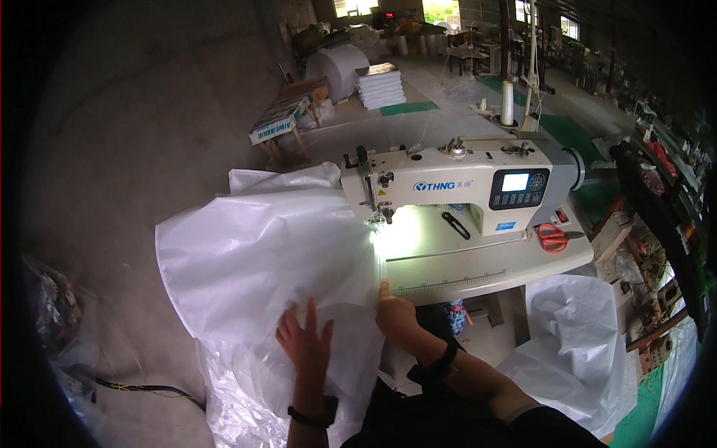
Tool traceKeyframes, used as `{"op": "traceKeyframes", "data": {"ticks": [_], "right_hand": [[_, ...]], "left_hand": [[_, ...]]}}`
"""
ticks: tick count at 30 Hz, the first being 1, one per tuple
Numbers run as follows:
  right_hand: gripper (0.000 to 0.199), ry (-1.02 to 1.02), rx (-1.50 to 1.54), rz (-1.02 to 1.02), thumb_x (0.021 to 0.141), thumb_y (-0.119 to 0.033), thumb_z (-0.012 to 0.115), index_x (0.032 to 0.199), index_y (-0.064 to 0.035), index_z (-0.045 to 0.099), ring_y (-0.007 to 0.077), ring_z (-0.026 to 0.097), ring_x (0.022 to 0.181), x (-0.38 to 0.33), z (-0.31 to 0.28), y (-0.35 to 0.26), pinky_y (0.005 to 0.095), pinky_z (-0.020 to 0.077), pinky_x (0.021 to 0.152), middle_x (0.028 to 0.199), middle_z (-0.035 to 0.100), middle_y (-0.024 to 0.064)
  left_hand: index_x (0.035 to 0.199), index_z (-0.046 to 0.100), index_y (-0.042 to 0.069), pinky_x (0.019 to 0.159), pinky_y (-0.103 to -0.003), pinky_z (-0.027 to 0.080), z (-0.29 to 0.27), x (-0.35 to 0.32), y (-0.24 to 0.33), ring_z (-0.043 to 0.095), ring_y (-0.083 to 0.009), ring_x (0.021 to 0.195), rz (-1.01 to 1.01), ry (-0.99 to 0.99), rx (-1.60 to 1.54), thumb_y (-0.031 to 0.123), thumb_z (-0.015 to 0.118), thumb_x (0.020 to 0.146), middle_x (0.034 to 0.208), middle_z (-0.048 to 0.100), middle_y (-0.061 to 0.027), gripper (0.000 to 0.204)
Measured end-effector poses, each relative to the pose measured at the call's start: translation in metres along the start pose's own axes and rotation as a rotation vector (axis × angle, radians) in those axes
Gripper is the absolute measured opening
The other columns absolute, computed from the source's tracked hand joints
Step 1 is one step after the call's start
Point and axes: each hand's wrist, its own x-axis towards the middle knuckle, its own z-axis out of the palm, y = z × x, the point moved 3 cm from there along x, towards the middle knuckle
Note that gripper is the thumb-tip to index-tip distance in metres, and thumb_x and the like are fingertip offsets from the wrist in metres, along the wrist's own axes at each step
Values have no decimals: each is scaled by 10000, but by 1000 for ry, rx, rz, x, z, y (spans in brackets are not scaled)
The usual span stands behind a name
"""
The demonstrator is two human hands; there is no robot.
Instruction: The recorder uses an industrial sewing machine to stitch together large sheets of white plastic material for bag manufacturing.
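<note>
The white sheet (258, 250) lies to the left of the sewing machine (448, 175), its right side running along by the lit needle area (379, 224) and its lower part falling toward the person's lap. The left hand (306, 340) is spread wide on the sheet, fingers apart and palm down, pressing rather than gripping. The right hand (397, 317) has its index finger stretched forward to the sheet's right edge, the other fingers curled; whether anything is pinched beneath them cannot be told.

The sheet looks thin and light, with a smooth sheen and soft creases, so it would probably slide easily and fold under a push. A flat palm well inside the edge should steady it, while the right edge near the needle seems the best place to guide it with a fingertip. The shiny film (239, 396) below looks more slippery still.

The tightest space is beneath the machine's arm, where a black cutter (456, 225) lies on the table (485, 257); red-handled scissors (553, 237) rest near its right end. The table's front edge runs just beyond the right hand, and leftward the sheet overhangs the floor (112, 246), giving the left hand more room that way.
</note>
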Motion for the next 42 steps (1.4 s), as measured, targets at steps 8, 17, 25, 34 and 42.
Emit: {"op": "traceKeyframes", "data": {"ticks": [8, 17, 25, 34, 42], "right_hand": [[537, 37, -146, -26, 784, -76, 502, 1263, 153, 415, 247, 677, 626, 22, -9, -3, 341, 531, 547, 708, 670, 130], [525, 54, -211, -51, 786, -108, 538, 1243, 137, 454, 214, 671, 630, 68, -4, 3, 324, 517, 535, 705, 673, 100], [360, 84, -234, -13, 816, -124, 509, 1105, 85, 554, 240, 679, 706, 109, 1, 10, 346, 518, 567, 759, 677, 111], [165, 56, -88, 30, 828, -165, 537, 919, -52, 615, 291, 664, 770, 100, -3, 32, 414, 519, 646, 821, 670, 120], [162, 136, -114, 8, 820, -118, 497, 892, -23, 607, 298, 666, 741, 92, 5, 27, 399, 522, 644, 809, 663, 136]], "left_hand": [[1259, 531, 266, 963, -509, 316, 47, 50, -49, 400, -333, 1225, 16, -8, 102, 320, 652, 800, 1355, 404, -136, 478], [1285, 514, 270, 1018, -591, 265, 95, 106, -71, 324, -347, 1319, 11, -135, 61, 305, 599, 840, 1380, 395, -145, 454], [1303, 503, 253, 1028, -595, 241, 114, 136, -78, 293, -368, 1335, 12, -239, -76, 346, 597, 822, 1405, 373, -168, 499], [1277, 529, 249, 1037, -627, 213, 70, 126, -71, 291, -392, 1328, -13, -347, 44, 417, 642, 784, 1412, 369, -148, 533], [1260, 542, 228, 983, -679, 238, 15, 36, -64, 333, -417, 1289, -73, -163, 139, 428, 644, 789, 1378, 400, -134, 522]]}}
